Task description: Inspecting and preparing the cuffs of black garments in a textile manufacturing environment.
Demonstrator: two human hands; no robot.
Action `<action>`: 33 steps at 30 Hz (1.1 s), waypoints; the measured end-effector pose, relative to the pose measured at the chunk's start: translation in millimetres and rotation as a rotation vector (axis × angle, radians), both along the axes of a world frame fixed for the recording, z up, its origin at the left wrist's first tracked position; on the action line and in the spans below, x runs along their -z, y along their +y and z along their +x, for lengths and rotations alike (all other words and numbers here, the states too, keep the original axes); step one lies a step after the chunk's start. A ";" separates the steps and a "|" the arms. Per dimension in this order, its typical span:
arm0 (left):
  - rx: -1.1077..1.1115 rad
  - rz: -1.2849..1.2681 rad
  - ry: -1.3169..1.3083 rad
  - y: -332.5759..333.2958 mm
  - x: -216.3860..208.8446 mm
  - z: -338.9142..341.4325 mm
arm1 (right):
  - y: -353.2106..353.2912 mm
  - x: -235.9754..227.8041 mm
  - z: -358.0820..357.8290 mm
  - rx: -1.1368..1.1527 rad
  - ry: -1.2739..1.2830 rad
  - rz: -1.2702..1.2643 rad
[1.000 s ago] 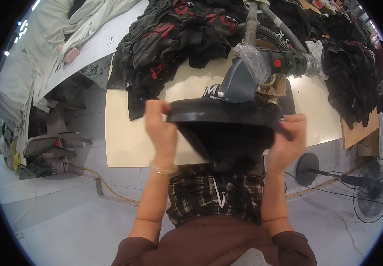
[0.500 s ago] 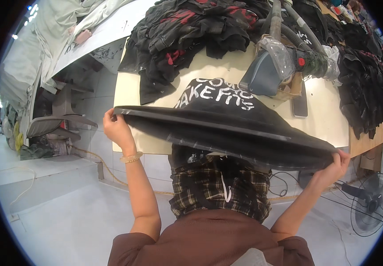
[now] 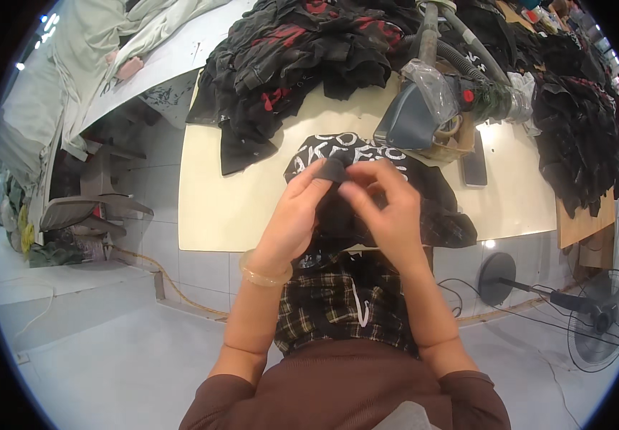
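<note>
A black shirt with white lettering lies on the cream tabletop in front of me, bunched toward the near edge. My left hand pinches a small folded bit of its cloth between thumb and fingers, raised above the print. Close against it on the right, my right hand has its fingers curled, with index finger and thumb tips at the same fold. Part of the lettering is hidden behind both hands.
A heap of black and red garments covers the far table. To its right stand a grey-blue machine part with hoses, a tape roll and a phone. More black garments hang at right, above a fan.
Both hands have come in from far apart to meet at the middle. The shirt's edge, stretched wide between them before, is now gathered into a small fold.
</note>
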State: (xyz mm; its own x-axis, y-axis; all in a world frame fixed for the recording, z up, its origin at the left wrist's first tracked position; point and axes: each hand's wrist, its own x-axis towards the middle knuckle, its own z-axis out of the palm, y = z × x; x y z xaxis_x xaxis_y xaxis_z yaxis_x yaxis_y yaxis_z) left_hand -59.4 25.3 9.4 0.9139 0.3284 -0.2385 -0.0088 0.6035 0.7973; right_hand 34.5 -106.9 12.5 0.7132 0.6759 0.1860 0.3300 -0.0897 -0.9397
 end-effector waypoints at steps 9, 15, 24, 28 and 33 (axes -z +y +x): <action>0.259 0.107 0.147 1.5 -10.2 -15.0 | -10.5 17.3 -7.8 -0.120 0.219 0.149; 0.223 0.051 0.062 16.7 -9.0 -19.0 | -37.1 16.2 5.1 0.261 0.370 0.335; 0.217 0.736 -0.073 8.6 -18.9 11.7 | -73.6 -5.3 17.7 0.306 0.464 0.319; 0.076 1.065 -0.095 5.7 -5.0 32.1 | -57.8 1.0 29.3 0.243 -0.092 -0.152; 0.131 0.996 -0.090 5.9 -5.3 38.3 | -39.3 12.7 37.0 0.000 -0.195 0.022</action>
